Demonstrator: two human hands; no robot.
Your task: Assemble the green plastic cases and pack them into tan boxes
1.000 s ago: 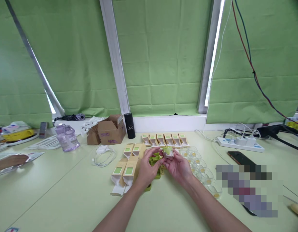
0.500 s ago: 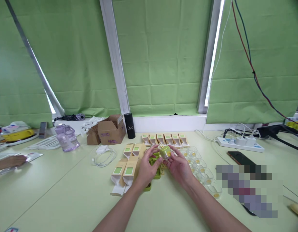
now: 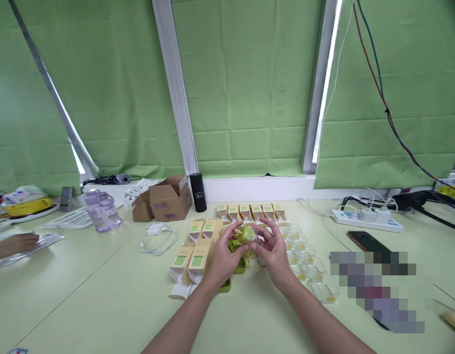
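Both my hands meet over the middle of the pale green table point(image 3: 102, 295). My left hand point(image 3: 223, 255) and my right hand point(image 3: 273, 250) pinch a small green piece in a clear plastic case point(image 3: 246, 233) between their fingertips. Below the hands lie more green pieces point(image 3: 239, 265). Tan boxes with green labels point(image 3: 192, 258) lie to the left, and a row of them point(image 3: 251, 212) stands behind. Several clear cases with yellow dots point(image 3: 308, 268) lie to the right.
An open cardboard box point(image 3: 170, 199), a black cylinder point(image 3: 198, 191), a white cable point(image 3: 157, 238) and a purple bottle point(image 3: 101, 210) sit at the back left. A power strip point(image 3: 367, 219) and a phone point(image 3: 367, 241) lie right. Another person's hand point(image 3: 14, 243) rests far left.
The green piece in its clear case has been turned between my fingers and shifted slightly left. My right hand has risen a little around it.
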